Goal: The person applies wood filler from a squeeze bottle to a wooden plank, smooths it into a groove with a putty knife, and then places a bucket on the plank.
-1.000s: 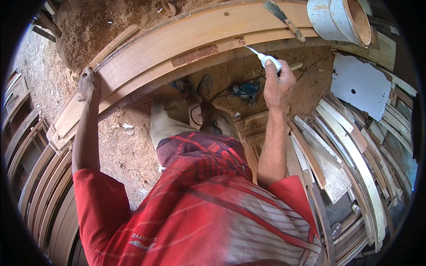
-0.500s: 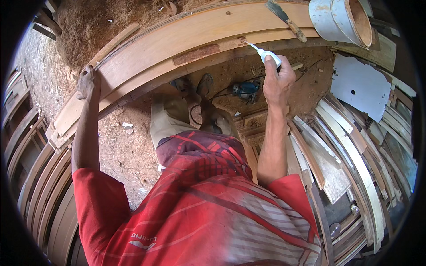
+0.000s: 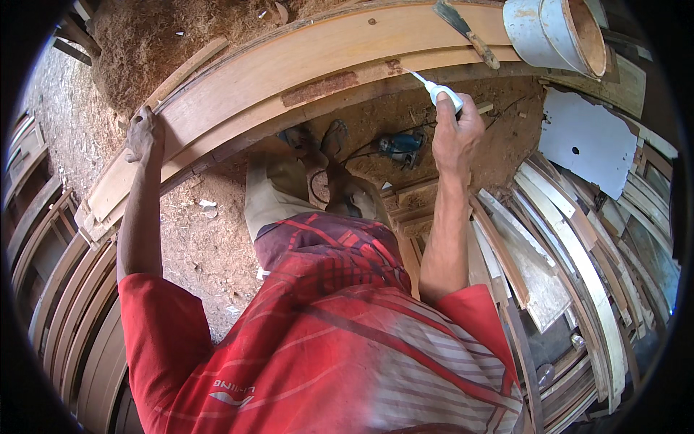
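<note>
My right hand (image 3: 459, 141) is wrapped round a small white squeeze bottle (image 3: 444, 96) with a long thin nozzle. The nozzle's tip points at the near edge of a long wooden board (image 3: 253, 69), slightly apart from a dark reddish-brown patch (image 3: 393, 66). A longer patch of the same colour (image 3: 319, 88) marks that edge farther left. At the board's left part, my left hand (image 3: 144, 137) is closed on its edge with bent fingers; part of them is hidden.
On the board's right lie a scraper (image 3: 466, 34) with a wooden handle and a tipped white bucket (image 3: 546, 32). A blue power tool (image 3: 402, 147) with a cord rests on the dusty floor. Wood strips (image 3: 571, 239) crowd the right, more (image 3: 76, 311) the left; shavings (image 3: 137, 43) heap beyond the board.
My right hand has shifted slightly right and toward me with the bottle, so the nozzle tip has drawn away from the small dark patch. My left hand has stayed in place.
</note>
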A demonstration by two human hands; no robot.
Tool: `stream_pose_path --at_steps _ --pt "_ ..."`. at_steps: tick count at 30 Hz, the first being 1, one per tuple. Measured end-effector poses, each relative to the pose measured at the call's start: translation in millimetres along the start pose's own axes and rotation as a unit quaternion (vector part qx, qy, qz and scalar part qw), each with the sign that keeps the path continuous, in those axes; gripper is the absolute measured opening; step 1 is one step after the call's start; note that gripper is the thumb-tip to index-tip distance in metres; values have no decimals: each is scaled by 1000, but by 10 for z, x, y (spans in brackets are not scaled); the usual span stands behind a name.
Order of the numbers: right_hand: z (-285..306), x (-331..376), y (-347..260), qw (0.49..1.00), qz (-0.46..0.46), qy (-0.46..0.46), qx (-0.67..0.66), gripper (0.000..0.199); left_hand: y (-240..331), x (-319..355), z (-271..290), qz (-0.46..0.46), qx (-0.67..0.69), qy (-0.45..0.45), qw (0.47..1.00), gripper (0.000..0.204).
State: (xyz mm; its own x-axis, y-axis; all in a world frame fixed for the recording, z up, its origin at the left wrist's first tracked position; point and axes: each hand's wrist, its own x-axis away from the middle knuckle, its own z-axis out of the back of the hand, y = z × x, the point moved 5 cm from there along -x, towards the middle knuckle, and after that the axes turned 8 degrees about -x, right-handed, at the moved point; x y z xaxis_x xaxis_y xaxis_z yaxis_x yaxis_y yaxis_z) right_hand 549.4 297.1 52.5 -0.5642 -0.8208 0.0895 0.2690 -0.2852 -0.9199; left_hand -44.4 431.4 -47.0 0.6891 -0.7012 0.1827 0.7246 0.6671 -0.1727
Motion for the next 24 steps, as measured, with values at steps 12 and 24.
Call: stream_pose_path --at_steps 12,24 --pt "-33 -41 -14 1000 0 -15 2 24 -86 -122 -100 -8 -3 -4 1000 68" --pt "-39 -34 31 1000 19 -10 -13 24 -7 -33 -22 0 5 -2 1000 68"
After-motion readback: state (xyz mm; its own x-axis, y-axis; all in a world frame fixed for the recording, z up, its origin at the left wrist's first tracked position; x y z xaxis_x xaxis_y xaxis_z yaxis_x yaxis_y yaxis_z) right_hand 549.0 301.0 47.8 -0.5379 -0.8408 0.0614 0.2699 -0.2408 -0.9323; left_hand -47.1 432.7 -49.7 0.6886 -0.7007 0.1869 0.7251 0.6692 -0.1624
